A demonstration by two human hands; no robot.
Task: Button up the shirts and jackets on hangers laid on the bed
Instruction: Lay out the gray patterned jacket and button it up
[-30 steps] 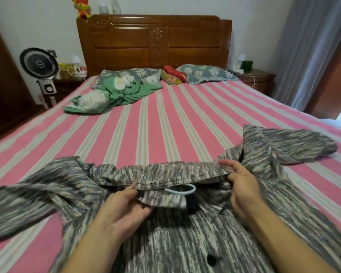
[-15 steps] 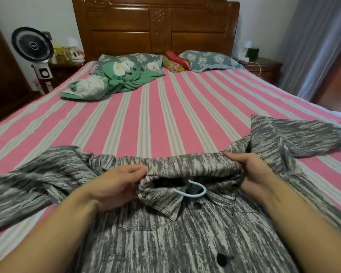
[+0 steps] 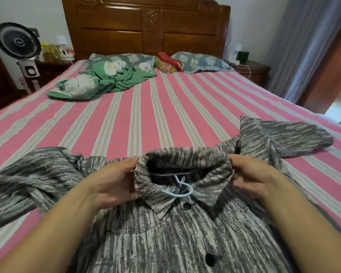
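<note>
Head view: a grey streaked shirt (image 3: 165, 239) is laid front-up on the near part of the bed (image 3: 146, 119), sleeves spread to left and right, with the collar (image 3: 185, 158) raised toward the far side. The left hand (image 3: 114, 184) is clamped on the left end of the collar, fingers curled round the fabric; the right hand (image 3: 250, 178) is clamped on the right end in the same manner. A pale blue hanger hook (image 3: 180, 189) is seen inside the neck opening, just above the top button (image 3: 187, 206); a second dark button (image 3: 210, 260) is seen lower on the placket. The garment is judged light, soft and limp, so it is expected to sag and crease wherever unsupported; the doubled collar band and the placket edge beside each button are judged the firmest places to be gripped. The buttons are judged small and smooth and are best pinched at the rim. A fan (image 3: 18, 43) stands at the far left; a mark on its hub is too small to be read. No other writing is legible.
</note>
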